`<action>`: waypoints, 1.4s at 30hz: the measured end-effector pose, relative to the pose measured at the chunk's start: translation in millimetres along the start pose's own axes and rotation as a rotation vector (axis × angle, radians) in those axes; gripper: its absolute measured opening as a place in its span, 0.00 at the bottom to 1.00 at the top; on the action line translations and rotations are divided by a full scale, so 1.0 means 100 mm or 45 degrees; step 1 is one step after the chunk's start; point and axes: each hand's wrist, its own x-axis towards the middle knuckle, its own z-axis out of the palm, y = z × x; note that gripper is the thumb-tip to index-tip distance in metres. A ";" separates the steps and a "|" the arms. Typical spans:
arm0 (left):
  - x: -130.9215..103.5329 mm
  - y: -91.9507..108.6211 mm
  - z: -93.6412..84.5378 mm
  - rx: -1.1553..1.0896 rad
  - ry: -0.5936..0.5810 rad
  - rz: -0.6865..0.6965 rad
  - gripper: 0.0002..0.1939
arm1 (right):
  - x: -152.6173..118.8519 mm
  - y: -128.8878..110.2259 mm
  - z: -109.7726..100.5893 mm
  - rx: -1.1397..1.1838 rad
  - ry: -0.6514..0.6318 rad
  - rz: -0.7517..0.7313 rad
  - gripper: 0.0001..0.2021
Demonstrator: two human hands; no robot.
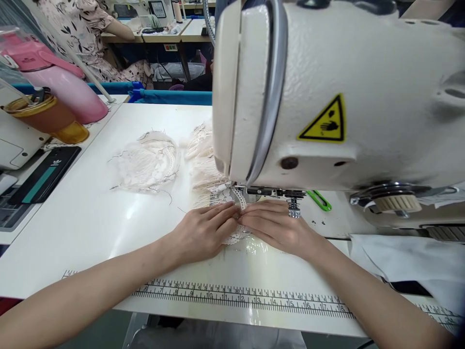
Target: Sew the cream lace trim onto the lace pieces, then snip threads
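Observation:
My left hand (209, 228) and my right hand (274, 223) meet in front of the sewing machine (327, 82), fingertips pinched on a strip of cream lace (238, 237). The lace runs under the presser foot area, where the machine head hides part of it. A gathered pile of cream ruffled fabric (203, 165) lies behind, joined to or touching the lace; I cannot tell which. Apart on the left sits a round cream lace piece (147, 162) with loose dark threads.
A green thread snipper or cutter (319, 199) lies behind my right hand. White cloth (410, 257) rests at the right. On the left are a black phone (45, 174), an amber cup (47, 116) and a pink bottle (61, 82). A ruler (225, 295) marks the table's front; a person (80, 39) sits beyond.

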 end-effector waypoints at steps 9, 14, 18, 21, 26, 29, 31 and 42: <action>0.01 0.00 0.04 -0.017 0.008 -0.002 0.10 | 0.03 0.02 -0.05 -0.094 -0.078 0.097 0.07; 0.03 0.00 0.06 -0.015 0.001 0.001 0.08 | 0.03 0.05 -0.05 -0.090 -0.095 0.130 0.07; 0.02 -0.01 0.05 -0.022 -0.001 0.003 0.07 | 0.05 0.04 -0.05 -0.079 -0.093 0.111 0.07; 0.00 -0.03 0.03 -0.034 -0.007 -0.002 0.07 | 0.05 0.00 -0.02 -0.088 -0.042 0.032 0.06; -0.03 -0.06 -0.01 -0.007 -0.011 -0.066 0.09 | 0.03 -0.09 0.05 -0.238 -0.065 -0.021 0.11; -0.04 -0.08 -0.02 -0.018 -0.027 -0.112 0.08 | 0.05 -0.11 0.08 -0.267 -0.095 -0.058 0.11; -0.04 -0.09 -0.01 -0.030 -0.037 -0.135 0.07 | 0.06 -0.11 0.10 -0.275 -0.088 -0.067 0.11; -0.01 -0.12 -0.01 -0.012 -0.037 -0.203 0.10 | 0.08 -0.12 0.11 -0.215 -0.142 0.100 0.13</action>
